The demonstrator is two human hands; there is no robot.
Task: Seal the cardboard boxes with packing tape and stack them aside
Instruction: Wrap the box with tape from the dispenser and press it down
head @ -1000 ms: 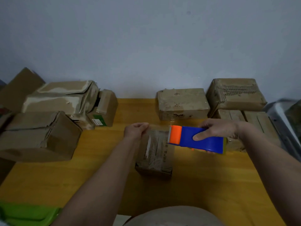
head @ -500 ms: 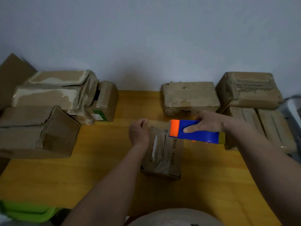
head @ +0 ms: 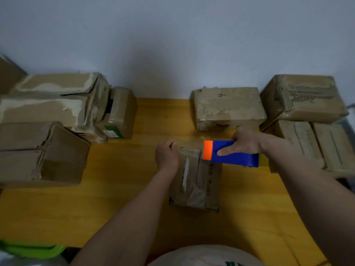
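Observation:
A small brown cardboard box (head: pixel 197 181) lies on the yellow wooden table (head: pixel 119 198), in the middle. My left hand (head: pixel 166 156) sits at the box's far left corner and pinches the end of a clear tape strip (head: pixel 189 145). My right hand (head: pixel 245 144) grips a blue tape dispenser (head: pixel 230 153) with an orange front, held over the box's far right corner. The clear strip runs between the two hands along the box's far edge.
Worn cardboard boxes (head: pixel 44 131) are piled at the left. A box marked "4" (head: pixel 227 108) stands at the back, with more boxes (head: pixel 305 120) stacked at the right. A green bin (head: pixel 32 250) shows at the lower left corner.
Both hands have come down from above the box to its far edge. The left hand has curled onto the far left corner, and the dispenser has moved lower and closer to the box.

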